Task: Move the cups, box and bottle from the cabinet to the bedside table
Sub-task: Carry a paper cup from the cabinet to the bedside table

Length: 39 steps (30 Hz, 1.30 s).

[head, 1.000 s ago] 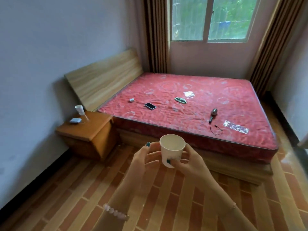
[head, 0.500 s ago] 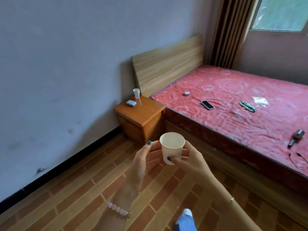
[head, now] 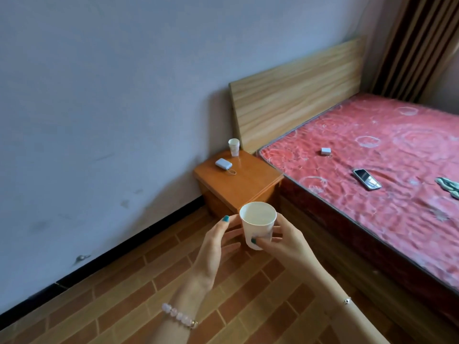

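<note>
A white paper cup (head: 258, 223) is held upright in front of me, over the floor. My right hand (head: 285, 242) grips its lower side with thumb and fingers. My left hand (head: 218, 240) is beside the cup on the left with fingers spread, close to it; contact is unclear. Ahead stands the wooden bedside table (head: 246, 184). A second white cup (head: 234, 147) stands at its back edge, and a small grey-blue box (head: 223, 163) with a loop cord lies next to it. No bottle or cabinet is in view.
The bed with a red mattress (head: 387, 170) runs along the right, its wooden headboard (head: 295, 93) against the wall. A phone (head: 367, 179), a small white block (head: 325, 151) and a green item (head: 449, 186) lie on the mattress. Brick-pattern floor (head: 124, 306) stretches below.
The view has swung left and closer: the bedside table has grown larger and nearer the middle, and the window has left the frame. Both hands keep the cup in the same pose.
</note>
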Available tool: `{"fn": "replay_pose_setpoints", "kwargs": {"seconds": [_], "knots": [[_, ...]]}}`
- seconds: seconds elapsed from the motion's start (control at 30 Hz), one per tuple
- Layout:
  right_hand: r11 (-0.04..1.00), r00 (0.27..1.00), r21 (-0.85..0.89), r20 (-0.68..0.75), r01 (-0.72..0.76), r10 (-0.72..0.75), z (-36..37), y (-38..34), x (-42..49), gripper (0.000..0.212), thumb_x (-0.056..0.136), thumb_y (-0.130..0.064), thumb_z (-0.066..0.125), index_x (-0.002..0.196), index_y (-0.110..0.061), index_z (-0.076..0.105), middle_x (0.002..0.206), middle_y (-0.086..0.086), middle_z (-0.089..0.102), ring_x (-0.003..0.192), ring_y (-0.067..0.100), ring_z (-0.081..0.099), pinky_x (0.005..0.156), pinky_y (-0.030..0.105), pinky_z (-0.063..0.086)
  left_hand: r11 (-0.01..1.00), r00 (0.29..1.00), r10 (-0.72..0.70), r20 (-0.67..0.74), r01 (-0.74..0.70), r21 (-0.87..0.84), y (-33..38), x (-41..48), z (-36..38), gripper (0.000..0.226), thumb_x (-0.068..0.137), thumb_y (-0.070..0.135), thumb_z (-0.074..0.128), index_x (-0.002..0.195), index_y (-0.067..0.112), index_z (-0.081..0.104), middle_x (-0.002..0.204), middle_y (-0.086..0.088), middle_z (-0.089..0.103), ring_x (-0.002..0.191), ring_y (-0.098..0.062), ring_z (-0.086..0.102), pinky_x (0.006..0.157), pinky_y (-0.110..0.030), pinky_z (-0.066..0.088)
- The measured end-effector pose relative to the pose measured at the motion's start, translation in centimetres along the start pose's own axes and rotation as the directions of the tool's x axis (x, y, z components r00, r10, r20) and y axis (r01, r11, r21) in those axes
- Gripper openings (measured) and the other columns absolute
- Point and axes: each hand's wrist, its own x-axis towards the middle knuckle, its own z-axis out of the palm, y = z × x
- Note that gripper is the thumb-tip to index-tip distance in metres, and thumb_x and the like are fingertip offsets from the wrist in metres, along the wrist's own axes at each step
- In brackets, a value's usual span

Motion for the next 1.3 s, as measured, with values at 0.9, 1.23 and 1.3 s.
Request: {"fn": "replay_pose_setpoints", "kwargs": {"seconds": [0.9, 1.23, 1.3], "knots": [[0.972, 0.974, -0.075, 0.002, -0.224, 0.225, 7.0, 7.6, 41.1, 0.063, 0.056, -0.053, 0.063, 0.116, -0.038, 0.051, 0.11, -0.018, 0.06, 0.101, 0.0, 0.055, 0.081, 0.022, 0.048, 0.956, 0.966, -0.26, 0.013, 0.259, -0.141, -0.3, 41.3, -11.3, 0.04, 0.101, 0.036, 0.025, 0.126, 0.027, 0.055, 0.122, 0.012, 0.06, 0.111, -0.004, 0.057, 0.095, -0.031, 0.046], [0.952, 0.949, -0.057, 0.084, -0.3, 0.304, 6.3, 13.8, 52.9, 0.051, 0.07, -0.028, 0.074, 0.114, -0.037, 0.049, 0.109, -0.02, 0.059, 0.1, 0.0, 0.054, 0.077, 0.016, 0.045, 0.916, 0.917, -0.397, 0.043, 0.393, 0.076, -2.0, 54.5, -11.2, 0.043, 0.099, 0.045, 0.026, 0.136, 0.028, 0.041, 0.135, 0.011, 0.047, 0.126, -0.009, 0.043, 0.108, -0.035, 0.035], [0.947, 0.939, -0.063, 0.122, -0.316, 0.322, 5.6, 15.4, 55.9, 0.053, 0.072, -0.028, 0.075, 0.115, -0.034, 0.047, 0.109, -0.02, 0.057, 0.1, 0.002, 0.054, 0.077, 0.017, 0.046, 0.909, 0.916, -0.4, 0.023, 0.393, 0.136, -2.1, 57.5, -10.5, 0.029, 0.1, 0.043, 0.025, 0.124, 0.036, 0.041, 0.123, 0.019, 0.047, 0.119, -0.003, 0.041, 0.101, -0.023, 0.034]]}}
